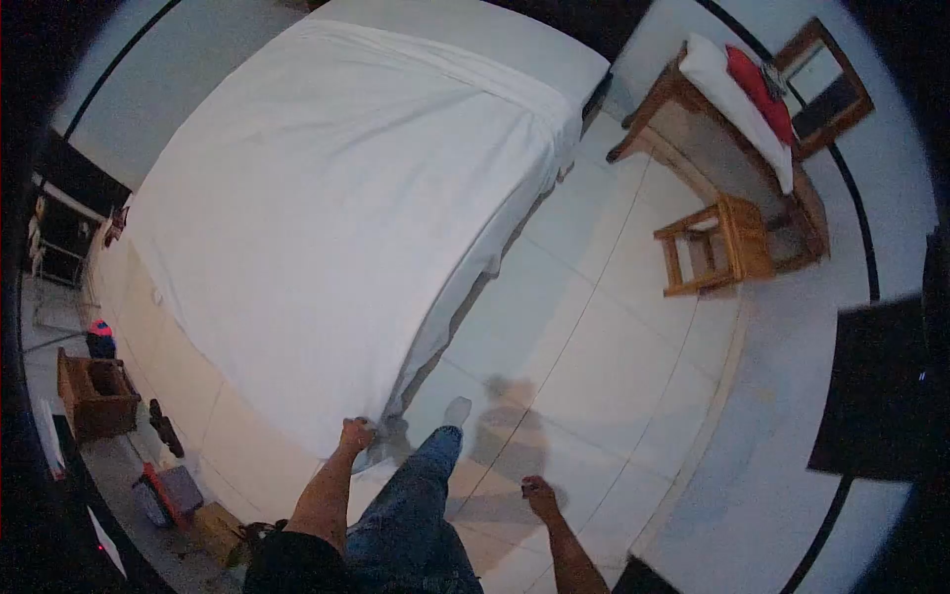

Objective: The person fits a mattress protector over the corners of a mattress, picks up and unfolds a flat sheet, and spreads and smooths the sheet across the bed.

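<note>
A large white sheet (327, 208) covers the bed, its side hanging down toward the tiled floor. At the sheet's near corner, my left hand (358, 433) is closed on the fabric. My right hand (539, 497) hangs over the floor to the right of my legs, away from the bed, with its fingers curled; whether it holds anything is too small to tell. My jeans-covered leg (411, 485) stands between the two hands, beside the bed's corner.
A wooden stool (734, 243) stands by a wooden table (683, 124) bearing pillows (762, 94). A framed mirror (821, 89) is behind it. On the left are a small wooden cabinet (97, 401), dark shoes (163, 431) and boxes (180, 487). A dark screen (876, 391) is at right.
</note>
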Available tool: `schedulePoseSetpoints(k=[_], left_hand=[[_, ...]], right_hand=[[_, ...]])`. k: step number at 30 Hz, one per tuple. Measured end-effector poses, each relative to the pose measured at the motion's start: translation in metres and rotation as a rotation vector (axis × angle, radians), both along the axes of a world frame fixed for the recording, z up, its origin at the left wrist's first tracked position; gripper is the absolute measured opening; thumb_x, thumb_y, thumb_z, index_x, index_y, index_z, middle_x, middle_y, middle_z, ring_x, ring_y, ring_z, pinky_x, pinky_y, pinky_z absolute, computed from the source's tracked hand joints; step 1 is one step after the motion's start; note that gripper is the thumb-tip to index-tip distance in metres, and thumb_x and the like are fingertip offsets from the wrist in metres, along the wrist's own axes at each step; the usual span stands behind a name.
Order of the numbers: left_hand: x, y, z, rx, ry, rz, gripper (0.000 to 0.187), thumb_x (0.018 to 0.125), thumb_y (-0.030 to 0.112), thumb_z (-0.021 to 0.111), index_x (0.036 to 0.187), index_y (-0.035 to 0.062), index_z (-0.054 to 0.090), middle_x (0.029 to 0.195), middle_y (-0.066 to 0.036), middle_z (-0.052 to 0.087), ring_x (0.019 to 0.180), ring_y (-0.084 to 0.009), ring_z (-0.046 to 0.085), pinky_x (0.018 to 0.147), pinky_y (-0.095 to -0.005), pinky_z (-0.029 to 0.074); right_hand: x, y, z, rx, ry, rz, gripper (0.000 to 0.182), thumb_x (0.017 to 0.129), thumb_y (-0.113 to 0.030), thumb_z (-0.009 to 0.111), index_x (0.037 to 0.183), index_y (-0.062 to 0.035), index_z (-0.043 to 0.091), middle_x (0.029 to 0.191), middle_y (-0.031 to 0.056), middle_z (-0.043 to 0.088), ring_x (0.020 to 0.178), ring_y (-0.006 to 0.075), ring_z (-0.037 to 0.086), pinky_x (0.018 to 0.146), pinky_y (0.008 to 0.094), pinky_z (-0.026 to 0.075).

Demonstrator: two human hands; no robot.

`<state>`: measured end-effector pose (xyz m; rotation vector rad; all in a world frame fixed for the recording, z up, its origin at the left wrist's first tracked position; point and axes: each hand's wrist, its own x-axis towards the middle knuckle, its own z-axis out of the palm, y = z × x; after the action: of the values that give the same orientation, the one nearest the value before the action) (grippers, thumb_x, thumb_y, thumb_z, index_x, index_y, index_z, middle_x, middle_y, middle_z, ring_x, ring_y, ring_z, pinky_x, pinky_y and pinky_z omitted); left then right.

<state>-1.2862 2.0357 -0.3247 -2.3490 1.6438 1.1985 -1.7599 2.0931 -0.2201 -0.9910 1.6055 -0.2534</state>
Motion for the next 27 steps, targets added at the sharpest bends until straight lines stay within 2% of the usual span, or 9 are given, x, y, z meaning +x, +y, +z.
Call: schedulePoseSetpoints(k=[3, 6, 8, 11, 14, 16, 18, 23, 27], left_hand=[[-0.045, -0.050, 0.047, 0.114, 0.070, 0.056, 0.044, 0.067, 0.035, 0.056, 0.099, 0.0065, 0.054, 0.095, -0.017, 0.054, 0.092, -0.0329, 0.050, 0.079, -0.0388, 0.042], [-0.086, -0.079, 0.024, 0.331, -0.016, -0.442, 0.035, 0.075, 0.031, 0.052, 0.097, 0.0050, 0.052, 0.090, -0.011, 0.056, 0.075, -0.0266, 0.056, 0.064, -0.0381, 0.044], [-0.135, -0.129, 0.037, 0.405, 0.682, 1.102, 0.030, 0.078, 0.033, 0.049, 0.094, 0.0080, 0.053, 0.088, -0.007, 0.056, 0.076, -0.0221, 0.055, 0.060, -0.0360, 0.042], [-0.193, -0.249, 0.053, 0.352, 0.889, 1.215, 0.032, 0.079, 0.041, 0.047, 0.091, 0.0121, 0.051, 0.088, -0.002, 0.055, 0.083, -0.0173, 0.053, 0.065, -0.0348, 0.041], [-0.231, -0.342, 0.051, 0.284, 1.036, 1.296, 0.038, 0.076, 0.049, 0.048, 0.085, 0.0122, 0.051, 0.085, -0.002, 0.053, 0.083, -0.0166, 0.052, 0.067, -0.0365, 0.040], [-0.249, -0.396, 0.047, 0.194, 1.128, 1.400, 0.044, 0.075, 0.050, 0.049, 0.091, 0.0093, 0.047, 0.083, -0.003, 0.053, 0.079, -0.0180, 0.053, 0.069, -0.0392, 0.040], [-0.263, -0.445, 0.030, 0.172, 1.370, 1.573, 0.049, 0.073, 0.055, 0.049, 0.090, 0.0090, 0.046, 0.078, -0.003, 0.052, 0.076, -0.0175, 0.053, 0.068, -0.0399, 0.040], [-0.290, -0.538, 0.018, 0.034, 1.312, 2.035, 0.047, 0.074, 0.054, 0.048, 0.083, 0.0074, 0.047, 0.069, -0.003, 0.051, 0.068, -0.0171, 0.052, 0.064, -0.0365, 0.043], [-0.302, -0.580, 0.007, -0.179, 1.302, 1.932, 0.043, 0.077, 0.049, 0.047, 0.070, 0.0066, 0.047, 0.056, -0.002, 0.048, 0.056, -0.0140, 0.050, 0.044, -0.0264, 0.037]], right_hand=[[-0.046, -0.007, -0.015, -0.037, -0.373, -0.249, 0.027, 0.081, -0.030, 0.047, 0.093, -0.0071, 0.053, 0.089, 0.0096, 0.055, 0.073, 0.0203, 0.055, 0.060, 0.0328, 0.045], [-0.078, -0.036, 0.011, 0.172, -0.194, -0.220, 0.026, 0.081, -0.029, 0.048, 0.092, -0.0062, 0.051, 0.083, 0.0084, 0.055, 0.070, 0.0207, 0.055, 0.057, 0.0316, 0.047], [-0.090, -0.082, 0.051, 0.269, -0.067, -0.245, 0.027, 0.073, -0.019, 0.057, 0.095, -0.0041, 0.050, 0.079, 0.0076, 0.054, 0.067, 0.0168, 0.056, 0.060, 0.0307, 0.046], [-0.130, -0.146, 0.058, 0.276, -0.087, -0.255, 0.029, 0.072, -0.018, 0.059, 0.096, -0.0053, 0.050, 0.080, 0.0079, 0.054, 0.066, 0.0170, 0.056, 0.060, 0.0330, 0.046], [-0.202, -0.205, -0.017, 0.300, -0.775, -0.452, 0.029, 0.071, -0.011, 0.061, 0.097, -0.0068, 0.049, 0.084, 0.0075, 0.054, 0.072, 0.0188, 0.054, 0.063, 0.0357, 0.045], [-0.261, -0.260, -0.104, 0.010, -0.430, 0.234, 0.026, 0.072, -0.012, 0.059, 0.096, -0.0079, 0.050, 0.086, 0.0081, 0.054, 0.075, 0.0208, 0.053, 0.064, 0.0351, 0.046], [-0.254, -0.395, -0.052, -0.143, 0.311, 0.905, 0.021, 0.074, -0.015, 0.052, 0.093, -0.0055, 0.050, 0.084, 0.0113, 0.054, 0.078, 0.0206, 0.052, 0.068, 0.0329, 0.044], [-0.246, -0.687, -0.043, -0.177, -0.091, 0.108, 0.017, 0.076, -0.011, 0.050, 0.092, -0.0037, 0.050, 0.072, 0.0048, 0.051, 0.064, 0.0151, 0.050, 0.061, 0.0287, 0.044], [-0.182, -0.867, -0.010, -0.254, 0.102, 0.347, 0.018, 0.077, -0.010, 0.049, 0.094, -0.0048, 0.049, 0.076, 0.0022, 0.051, 0.063, 0.0117, 0.048, 0.057, 0.0257, 0.043]])
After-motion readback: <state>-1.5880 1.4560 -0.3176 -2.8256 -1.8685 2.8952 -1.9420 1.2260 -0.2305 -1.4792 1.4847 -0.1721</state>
